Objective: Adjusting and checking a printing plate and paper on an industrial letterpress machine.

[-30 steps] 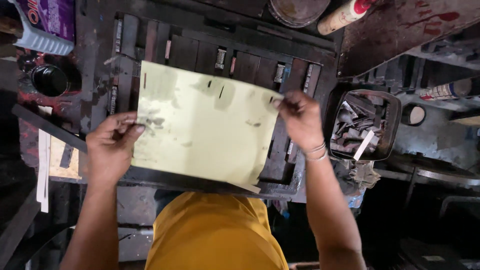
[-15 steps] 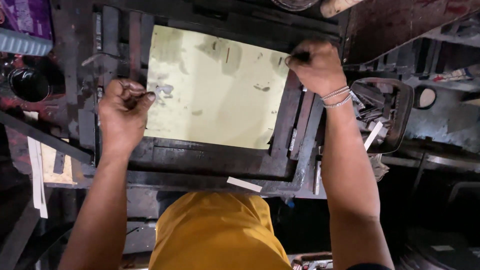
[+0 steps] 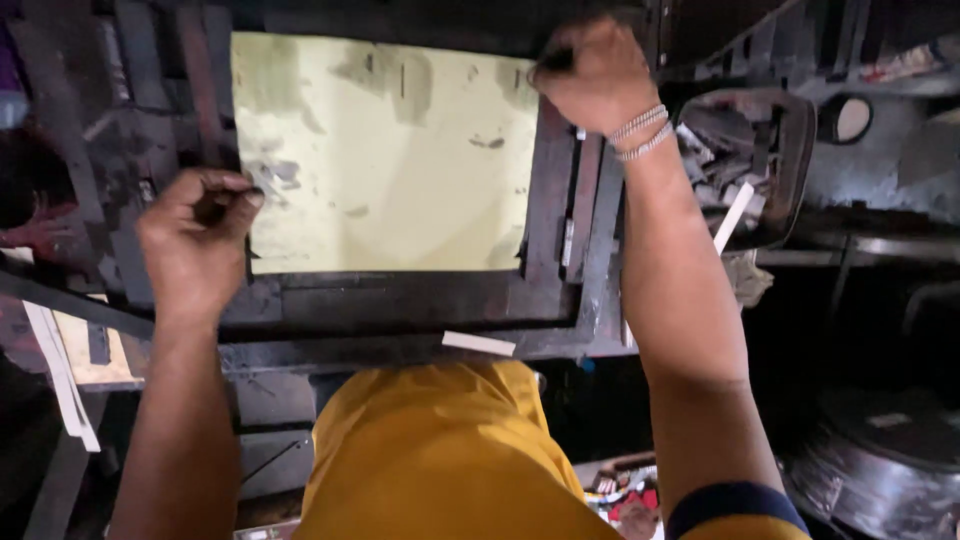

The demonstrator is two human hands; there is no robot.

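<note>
Yellow sheet [image 3: 385, 160]: lies flat in the dark metal frame [image 3: 560, 300], stained in patches, each side edge pinched by a hand.
Left hand [image 3: 195, 240]: grip closed narrow on the sheet's left edge, low down; a tug here could crease or tear it.
Right hand [image 3: 595, 75]: grip pinched on the top right corner (fingertips hidden); uneven pull might skew the sheet.
White strip [image 3: 478, 343]: loose on the frame's front rail, could get knocked off.
Tray [image 3: 795, 160]: metal bits, near the right wrist.
</note>
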